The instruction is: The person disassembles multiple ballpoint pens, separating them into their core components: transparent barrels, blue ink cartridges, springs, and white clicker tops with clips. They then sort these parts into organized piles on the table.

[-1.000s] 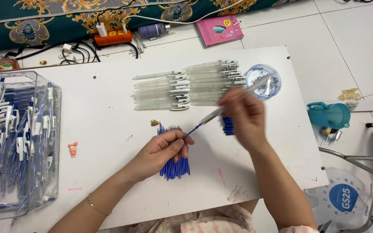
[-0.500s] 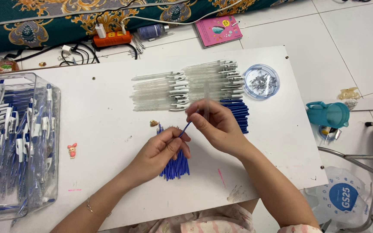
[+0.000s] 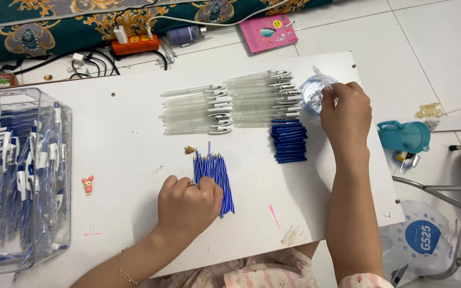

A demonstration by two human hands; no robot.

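Observation:
My left hand (image 3: 188, 205) rests on a bundle of thin blue pen refills (image 3: 215, 173) in the middle of the white table (image 3: 129, 160), fingers curled on them. My right hand (image 3: 346, 114) is at the small round clear dish (image 3: 309, 92) of little metal parts at the back right, and it holds a clear pen barrel (image 3: 320, 77) that sticks up between its fingers. Rows of clear pen barrels with white clips (image 3: 230, 104) lie behind the refills. A stack of short blue grips (image 3: 289, 140) sits beside my right wrist.
A clear plastic box (image 3: 20, 176) full of finished blue-and-white pens stands at the table's left edge. A tiny pink figure (image 3: 87, 184) lies near it. On the floor are a teal cup (image 3: 404, 136), a pink booklet (image 3: 269, 33), an orange power strip (image 3: 133, 44) and cables.
My right hand has gone from the middle, where it met the left hand over the refills, out to the dish at the back right with the clear barrel. The left hand has dropped onto the refills.

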